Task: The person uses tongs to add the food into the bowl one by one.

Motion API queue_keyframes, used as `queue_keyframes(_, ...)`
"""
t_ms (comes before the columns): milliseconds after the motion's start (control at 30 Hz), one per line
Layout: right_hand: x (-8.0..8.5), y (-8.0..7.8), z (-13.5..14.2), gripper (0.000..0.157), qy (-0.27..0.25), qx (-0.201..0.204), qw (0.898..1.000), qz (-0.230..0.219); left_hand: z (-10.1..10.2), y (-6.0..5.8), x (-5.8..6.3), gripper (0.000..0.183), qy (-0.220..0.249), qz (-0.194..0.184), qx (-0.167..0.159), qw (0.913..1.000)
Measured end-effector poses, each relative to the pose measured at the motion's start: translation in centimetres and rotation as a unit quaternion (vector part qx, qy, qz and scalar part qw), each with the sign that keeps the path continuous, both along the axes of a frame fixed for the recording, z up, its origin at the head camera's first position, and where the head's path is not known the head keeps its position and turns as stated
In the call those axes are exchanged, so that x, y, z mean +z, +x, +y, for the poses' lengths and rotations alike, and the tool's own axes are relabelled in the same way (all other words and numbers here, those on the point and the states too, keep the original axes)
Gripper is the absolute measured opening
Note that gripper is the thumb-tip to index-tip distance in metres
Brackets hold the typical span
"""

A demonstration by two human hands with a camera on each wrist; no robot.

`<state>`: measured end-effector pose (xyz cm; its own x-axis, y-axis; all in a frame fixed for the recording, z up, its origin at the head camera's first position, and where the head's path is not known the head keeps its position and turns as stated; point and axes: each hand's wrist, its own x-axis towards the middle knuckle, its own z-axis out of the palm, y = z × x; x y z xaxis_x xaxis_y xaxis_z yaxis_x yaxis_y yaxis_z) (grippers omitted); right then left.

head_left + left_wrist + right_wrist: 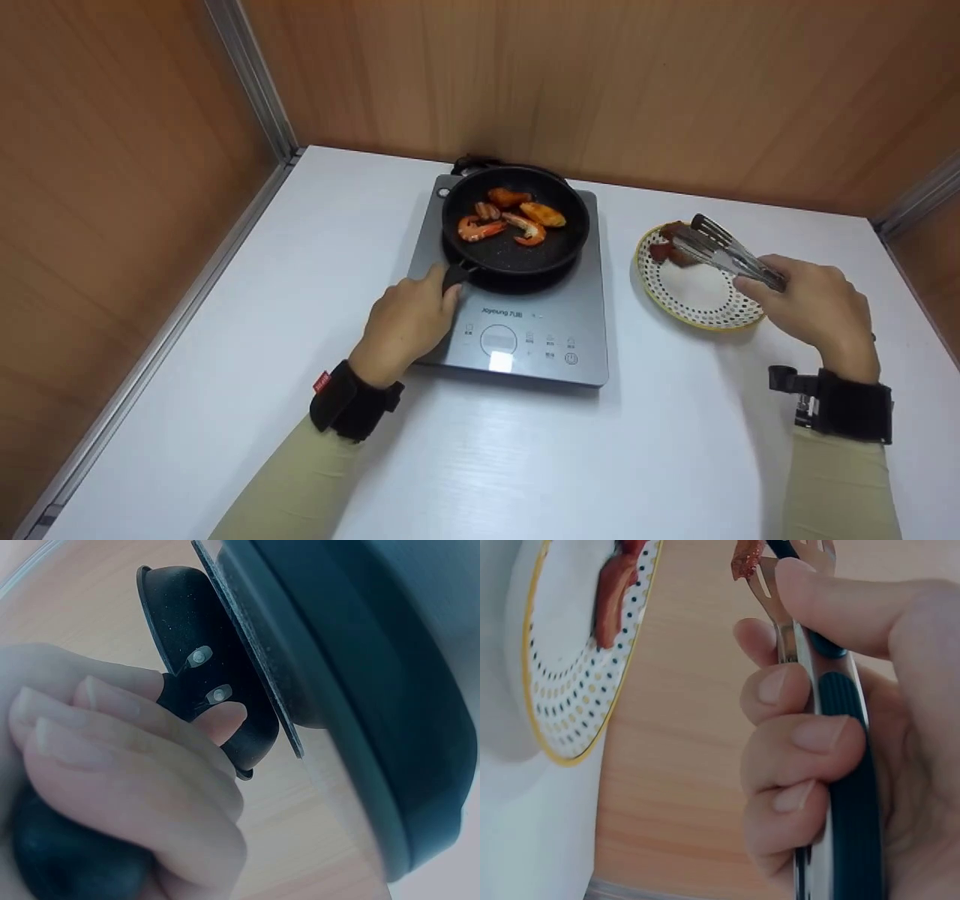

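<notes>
My left hand (409, 315) grips the black handle (82, 855) of a frying pan (517, 259). Inside the pan lie two shrimp (529, 231), a brown drumstick-shaped piece (508, 197), a yellow piece (543, 214) and a small striped piece (487, 211). Metal tongs (739, 264) with dark grips are held in my right hand (814, 304), fingers curled round them. Their tips are over the far left part of a dotted, yellow-rimmed plate (705, 301). In the right wrist view, a reddish-brown food piece (746, 559) shows at the tong tips; another similar piece (615, 600) lies on the plate.
The pan is over a grey induction cooker (450, 352), whose control panel faces me. All of it stands on a white table (525, 457). Wooden panels (600, 90) rise behind and at both sides, with a metal strip (251, 82) in the left corner.
</notes>
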<state>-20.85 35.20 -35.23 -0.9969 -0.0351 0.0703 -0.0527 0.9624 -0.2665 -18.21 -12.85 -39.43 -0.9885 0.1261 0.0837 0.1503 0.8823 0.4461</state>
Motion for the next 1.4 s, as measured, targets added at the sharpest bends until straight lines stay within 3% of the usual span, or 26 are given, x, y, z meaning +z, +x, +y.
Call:
queue_keyframes(433,0.5,0.2,-6.1,0.049,-0.011,0.044,0.996,0.071,0.3,-0.1,0.1,0.037,0.005,-0.009,-0.001,0.9999)
queue_keyframes(833,1.2,-2.0,-13.6,0.021,0.032,0.138,0.983,0.12,0.0,0.0,-0.1,0.032,0.013,-0.011,0.007,0.9998)
queue_keyframes(1133,1.8,-4.5,-18.1,0.034,0.084,0.189,0.975,0.083,0.1,-0.2,-0.2,0.033,0.012,0.004,0.0,0.9999)
queue_keyframes(1400,2.0,-6.0,-19.9,0.04,0.114,0.207,0.971,0.04,0.5,-0.4,-0.3,0.033,0.016,-0.004,-0.007,0.9998)
